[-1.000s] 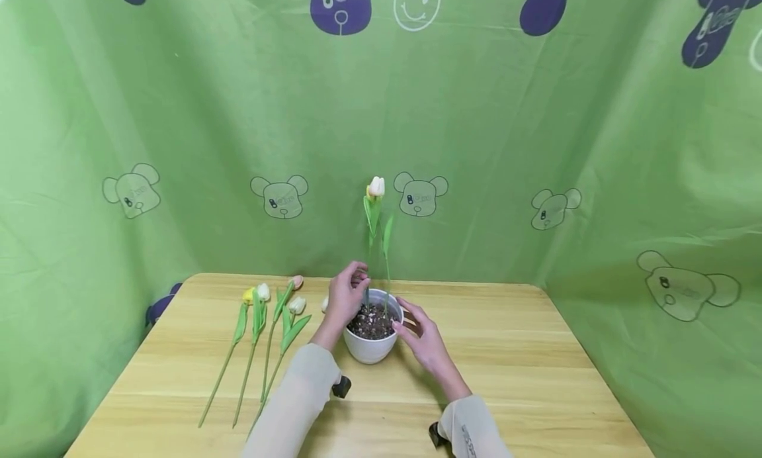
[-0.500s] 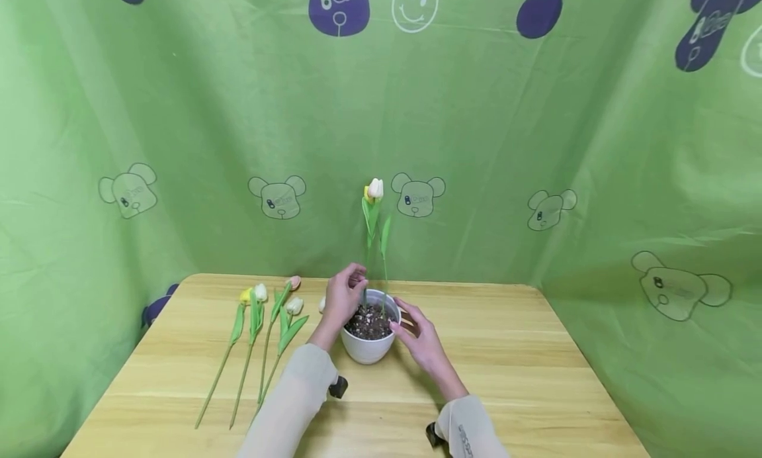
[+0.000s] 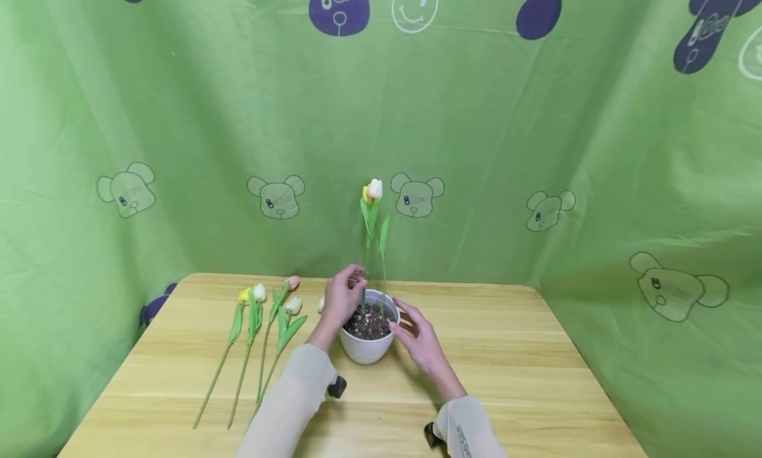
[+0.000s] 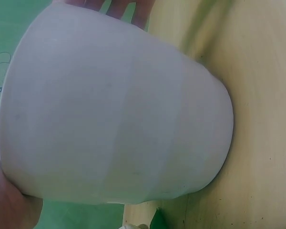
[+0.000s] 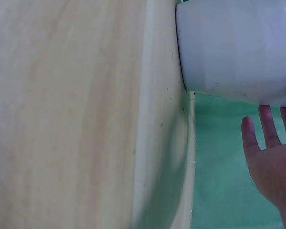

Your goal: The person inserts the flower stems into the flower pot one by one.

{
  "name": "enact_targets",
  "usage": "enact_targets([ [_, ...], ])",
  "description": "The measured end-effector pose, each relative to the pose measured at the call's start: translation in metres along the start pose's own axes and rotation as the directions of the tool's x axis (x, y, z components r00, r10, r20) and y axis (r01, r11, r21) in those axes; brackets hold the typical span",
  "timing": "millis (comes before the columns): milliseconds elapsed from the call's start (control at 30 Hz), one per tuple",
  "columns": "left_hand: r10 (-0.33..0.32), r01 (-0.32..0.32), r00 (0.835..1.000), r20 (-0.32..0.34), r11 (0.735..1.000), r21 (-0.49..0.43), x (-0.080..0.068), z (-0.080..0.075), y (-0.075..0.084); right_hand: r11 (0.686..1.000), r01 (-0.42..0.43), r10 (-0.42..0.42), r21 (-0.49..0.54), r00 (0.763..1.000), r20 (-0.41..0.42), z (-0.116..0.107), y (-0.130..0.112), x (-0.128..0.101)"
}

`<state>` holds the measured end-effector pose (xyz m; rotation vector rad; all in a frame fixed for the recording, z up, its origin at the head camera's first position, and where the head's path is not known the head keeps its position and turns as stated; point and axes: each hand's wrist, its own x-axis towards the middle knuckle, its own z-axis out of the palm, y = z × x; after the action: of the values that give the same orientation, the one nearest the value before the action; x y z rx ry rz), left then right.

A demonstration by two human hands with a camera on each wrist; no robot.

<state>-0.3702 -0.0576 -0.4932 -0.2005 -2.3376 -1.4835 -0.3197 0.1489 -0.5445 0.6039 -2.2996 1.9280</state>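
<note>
**Both hands at the white pot**

From the head camera, the white pot (image 3: 366,339) stands at the centre of the wooden table (image 3: 536,378), filled with dark pebbly soil (image 3: 368,320). My left hand (image 3: 340,299) is at the pot's upper left rim, fingers curled and pinching the thin green stem (image 3: 366,273) of a tulip that rises straight up from the soil to a pale bloom (image 3: 374,188) in the middle of the frame. A second stem (image 3: 383,273) stands just beside it. My right hand (image 3: 417,335) lies at the pot's right side with fingers straight and spread, its fingertips at the rim; I cannot tell whether they touch it. Left of the pot, loose tulips (image 3: 256,339) lie on the table, blooms toward the far edge. A green cloth with bear prints (image 3: 536,147) fills the upper frame.

In the left wrist view, the pot (image 4: 119,114) fills almost the whole frame, lying sideways in the picture, with the table (image 4: 262,71) on the right. Fingertips (image 4: 121,7) peek over the pot at the top edge.

In the right wrist view, the pot (image 5: 238,47) sits in the upper right, standing on the table (image 5: 76,119). My right hand (image 5: 271,157) shows at the lower right, fingers straight and apart, close to the pot's side, holding nothing.
</note>
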Motion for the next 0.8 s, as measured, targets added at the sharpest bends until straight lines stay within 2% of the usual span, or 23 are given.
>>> enact_targets([
  [367, 0.018, -0.019, 1.000, -0.015, 1.000, -0.019, -0.0012, 0.0017, -0.0019, 1.000, -0.003, 0.003, -0.004, 1.000, -0.013, 0.0016, 0.0017, 0.0007],
  [800, -0.032, 0.032, 0.999, -0.002, 0.999, -0.041, -0.0012, 0.0008, -0.0018, 1.000, 0.015, -0.015, 0.003, 1.000, -0.006, 0.0015, 0.0023, 0.0013],
])
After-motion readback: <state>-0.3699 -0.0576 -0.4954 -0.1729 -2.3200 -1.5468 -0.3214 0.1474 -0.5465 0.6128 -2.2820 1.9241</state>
